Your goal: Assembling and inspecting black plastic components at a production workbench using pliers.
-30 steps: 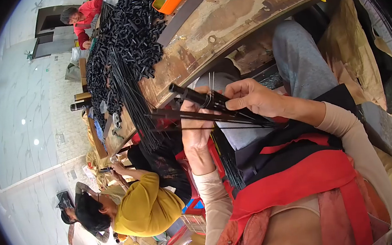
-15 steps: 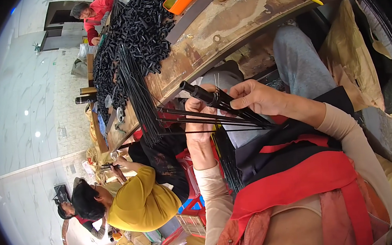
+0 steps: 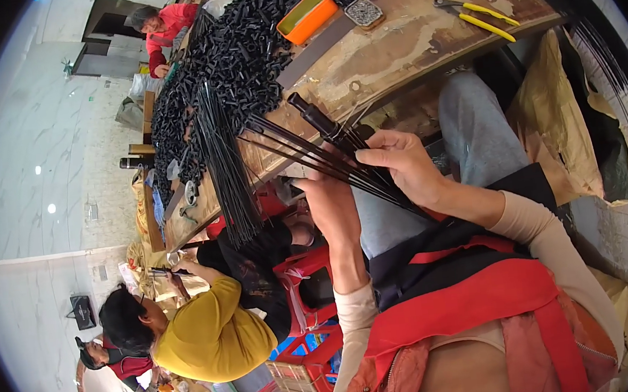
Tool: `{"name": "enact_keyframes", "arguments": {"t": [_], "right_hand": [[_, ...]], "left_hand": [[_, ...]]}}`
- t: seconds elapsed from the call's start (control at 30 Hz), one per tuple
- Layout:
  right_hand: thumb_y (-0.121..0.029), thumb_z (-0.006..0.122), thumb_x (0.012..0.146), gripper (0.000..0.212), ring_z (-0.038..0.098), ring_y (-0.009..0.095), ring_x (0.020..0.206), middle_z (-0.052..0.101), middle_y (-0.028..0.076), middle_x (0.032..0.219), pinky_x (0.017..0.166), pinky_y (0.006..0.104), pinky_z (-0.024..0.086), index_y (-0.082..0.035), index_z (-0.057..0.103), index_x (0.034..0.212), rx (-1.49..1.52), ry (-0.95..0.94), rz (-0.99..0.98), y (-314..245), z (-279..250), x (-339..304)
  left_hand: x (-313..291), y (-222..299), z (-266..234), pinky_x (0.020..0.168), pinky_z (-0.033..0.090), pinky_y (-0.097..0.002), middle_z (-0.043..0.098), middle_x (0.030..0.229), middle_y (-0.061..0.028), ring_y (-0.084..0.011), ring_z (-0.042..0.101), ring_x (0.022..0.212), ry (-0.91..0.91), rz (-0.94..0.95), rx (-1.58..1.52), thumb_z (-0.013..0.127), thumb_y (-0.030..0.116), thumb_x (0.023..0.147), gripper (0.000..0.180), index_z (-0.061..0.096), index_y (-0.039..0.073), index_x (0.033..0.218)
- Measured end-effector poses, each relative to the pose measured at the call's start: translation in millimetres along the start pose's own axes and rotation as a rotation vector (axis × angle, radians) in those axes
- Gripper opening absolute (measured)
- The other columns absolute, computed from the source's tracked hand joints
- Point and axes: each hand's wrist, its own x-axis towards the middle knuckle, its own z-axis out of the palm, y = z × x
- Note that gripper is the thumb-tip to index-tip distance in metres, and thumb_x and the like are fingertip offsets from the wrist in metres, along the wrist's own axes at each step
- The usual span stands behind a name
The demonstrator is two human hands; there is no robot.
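In front of me a black tubular umbrella hub (image 3: 314, 116) points up and left, with several thin black ribs (image 3: 342, 170) fanning from it toward my lap. My right hand (image 3: 409, 168) is closed, its thumb and fingers pinching the ribs just below the hub. From the other side my left hand (image 3: 332, 202) is closed round the hub and ribs, its fingertips partly hidden behind them. A loose bundle of thin black rods (image 3: 226, 166) hangs over the table edge to the left.
A large heap of black plastic tubes (image 3: 226, 68) covers the left of the worn wooden table (image 3: 405, 43). An orange box (image 3: 308, 17), a tray of small metal parts (image 3: 364, 13) and yellow-handled pliers (image 3: 482, 17) lie there. At left, a person in yellow (image 3: 214, 334) works beside a red stool (image 3: 305, 295).
The hub and ribs have risen slightly toward the table, and both hands have shifted with them. The left hand has turned, showing more of its back. The view has tilted a little.
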Motion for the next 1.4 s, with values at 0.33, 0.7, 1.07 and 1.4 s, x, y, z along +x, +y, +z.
{"name": "enact_keyframes", "arguments": {"t": [0.33,0.7,1.07,1.4], "right_hand": [[0.001,0.066,0.086,0.012,0.060,0.008,0.091,0.066,0.002,0.094,0.085,0.0232,0.045,-0.002,0.065,0.098,-0.094,0.019,-0.124,13.5,9.4,-2.9],[0.004,0.066,0.085,0.015,0.061,0.010,0.092,0.066,0.003,0.098,0.088,0.0245,0.047,-0.004,0.064,0.098,0.167,-0.087,0.079,15.8,-19.2,18.3],[0.001,0.064,0.088,0.013,0.060,0.009,0.092,0.064,0.002,0.094,0.085,0.0244,0.046,-0.005,0.059,0.099,0.021,-0.071,-0.075,21.2,-11.6,6.6],[0.000,0.064,0.088,0.012,0.059,0.011,0.101,0.066,0.002,0.103,0.093,0.0253,0.044,-0.007,0.067,0.098,0.199,-0.108,0.124,18.2,-31.9,10.5]], "left_hand": [[0.3,28.4,14.3,0.083,0.051,-0.0284,0.069,0.098,-0.0134,-0.0163,0.065,0.089,-0.001,0.081,0.027,0.071,0.003,0.084,0.021,0.062,-0.004,0.102],[2.4,19.9,17.8,0.083,0.051,-0.0272,0.069,0.102,-0.0131,-0.0161,0.065,0.091,-0.014,0.103,0.095,0.067,0.003,0.088,0.020,0.062,-0.005,0.106],[0.8,14.6,23.8,0.078,0.050,-0.0242,0.070,0.093,-0.0102,-0.0127,0.065,0.085,0.127,0.047,0.154,0.074,0.002,0.081,0.018,0.065,-0.002,0.096],[-2.0,11.3,29.1,0.086,0.051,-0.0289,0.070,0.098,-0.0133,-0.0172,0.066,0.091,0.053,0.082,0.090,0.070,0.000,0.085,0.019,0.065,-0.005,0.102]]}}
